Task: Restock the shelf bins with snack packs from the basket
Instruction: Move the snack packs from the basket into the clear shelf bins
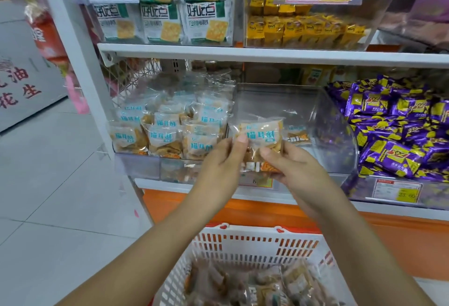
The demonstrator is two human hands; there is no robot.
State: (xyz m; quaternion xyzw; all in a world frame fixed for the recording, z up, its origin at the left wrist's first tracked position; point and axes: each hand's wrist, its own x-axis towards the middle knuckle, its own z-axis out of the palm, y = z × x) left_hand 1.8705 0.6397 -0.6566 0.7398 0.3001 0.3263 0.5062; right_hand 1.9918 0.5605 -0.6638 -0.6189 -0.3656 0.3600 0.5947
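Note:
A clear snack pack (261, 135) with blue lettering and orange crackers is held upright in front of the middle clear shelf bin (274, 101). My left hand (222, 162) pinches its left side, thumb on the front. My right hand (295, 163) grips its right and lower side. One like pack (297, 134) lies low inside that bin. The bin to the left (136, 160) holds several of the same packs (167, 133). Below, the white basket (252, 240) contains several more packs (257, 286).
A bin of purple-and-yellow packs (398, 126) stands to the right. The upper shelf carries green-white cracker packs (162, 21) and a bin of yellow packs (303, 26). Yellow price tags (408, 194) hang on the bin fronts. Tiled floor (48, 184) lies to the left.

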